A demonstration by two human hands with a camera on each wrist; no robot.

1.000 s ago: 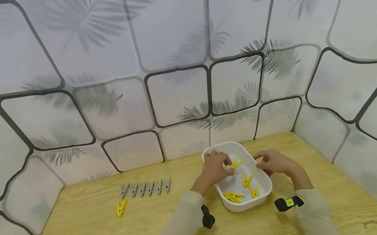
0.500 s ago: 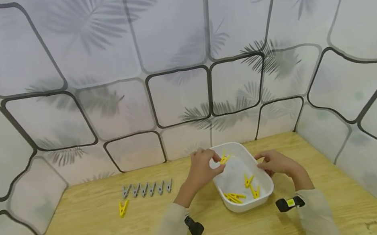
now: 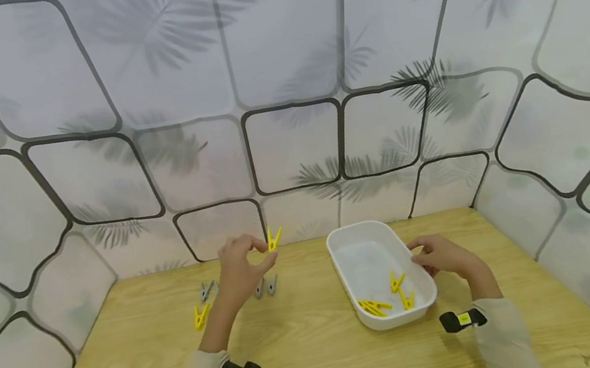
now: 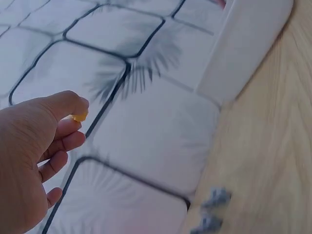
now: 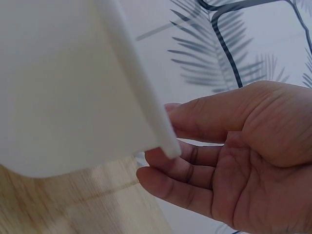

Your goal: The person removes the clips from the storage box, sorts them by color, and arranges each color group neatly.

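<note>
- i think the left grip (image 3: 242, 271) should pinch snugly, not hard, and hold the yellow clip (image 3: 273, 244) high, clear of the gray clips (image 3: 272, 287) below it.
- the right grip (image 3: 441, 254) does best holding the white tub (image 3: 367, 256) steady.
- the left grip is almost closed: thumb and finger pinch the clip, which pokes up past them.
- the right grip pinches the tub's edge.
- one lone yellow clip (image 3: 199, 321) lies on the tabletop (image 3: 309, 353), left of the left grip.
</note>
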